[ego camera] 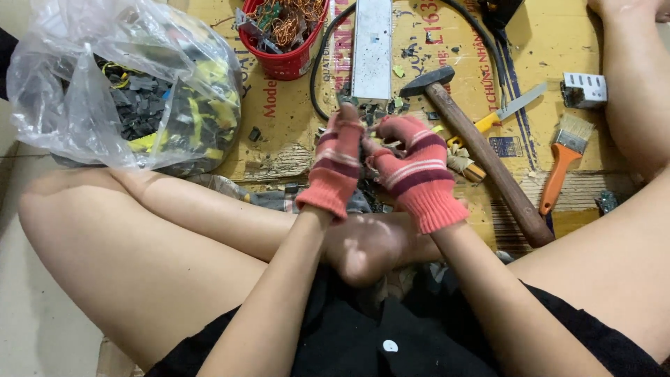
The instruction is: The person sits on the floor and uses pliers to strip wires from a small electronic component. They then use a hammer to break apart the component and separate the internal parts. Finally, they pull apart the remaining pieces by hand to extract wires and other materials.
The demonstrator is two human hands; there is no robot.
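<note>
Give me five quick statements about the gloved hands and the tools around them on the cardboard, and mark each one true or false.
1. Both hands, the left hand and the right hand, wear pink striped gloves. True.
2. The hammer is held in the right hand. False: it lies on the cardboard, to the right of the hands.
3. The paintbrush has an orange handle. True.
4. The basket of tangled wire is blue. False: it is red.
5. The clear plastic bag of dark and yellow scraps sits to the right of the hands. False: it sits to their left.
</note>
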